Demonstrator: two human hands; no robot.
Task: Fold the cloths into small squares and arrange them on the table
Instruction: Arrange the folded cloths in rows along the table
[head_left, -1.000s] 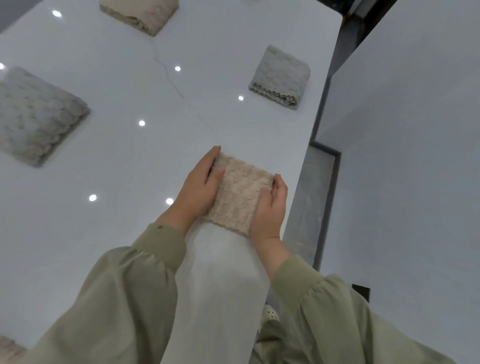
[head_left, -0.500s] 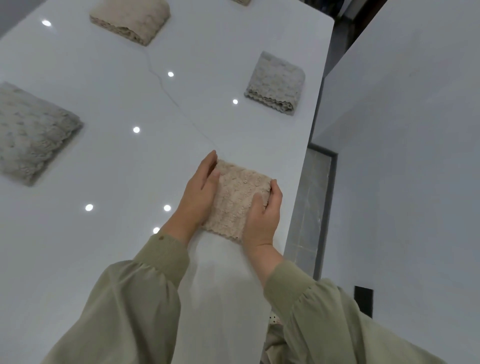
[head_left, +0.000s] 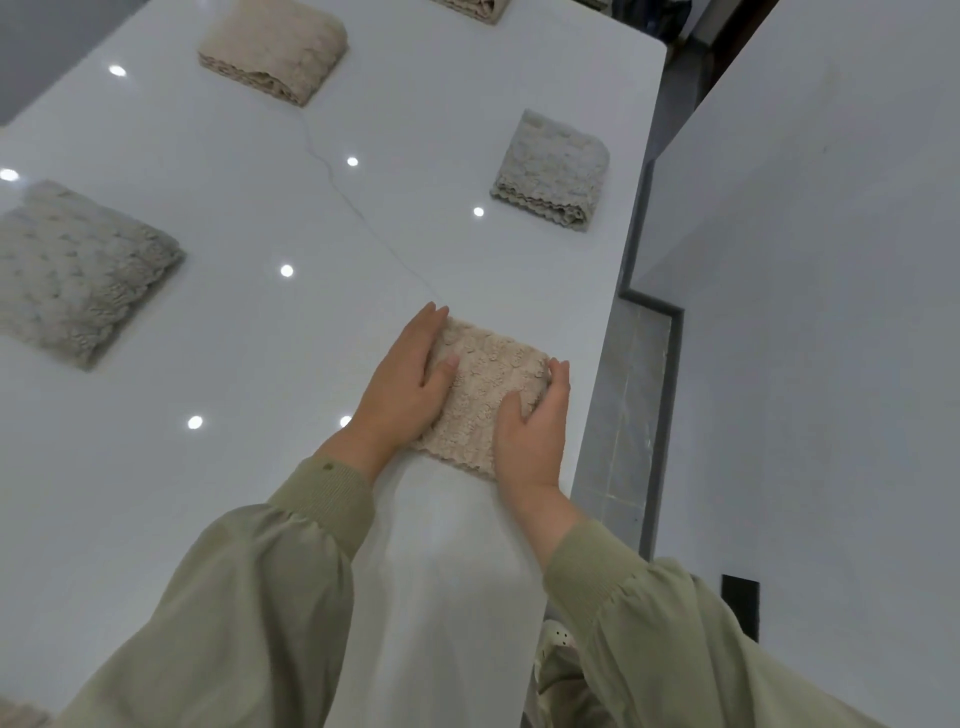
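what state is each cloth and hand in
beige square textured cloth: folded, flat on white table
left hand: straight fingers press its side
right hand: fingers curl round its edge
grey square cloth, right: folded, untouched
grey square cloth, left: folded, untouched
far beige cloth: folded

A large white table (head_left: 249, 332) with a glossy top fills the left and the middle of the view. Small round spots of light (head_left: 286, 270) are mirrored in its surface, and a thin dark line (head_left: 332, 179) runs across it from far to near. Along the right edge of the table there is a strip of grey tiled floor (head_left: 623, 415) with a dark border (head_left: 655, 304). A plain white wall (head_left: 831, 312) stands on the right, with a small black rectangle (head_left: 740, 605) low on its near part.
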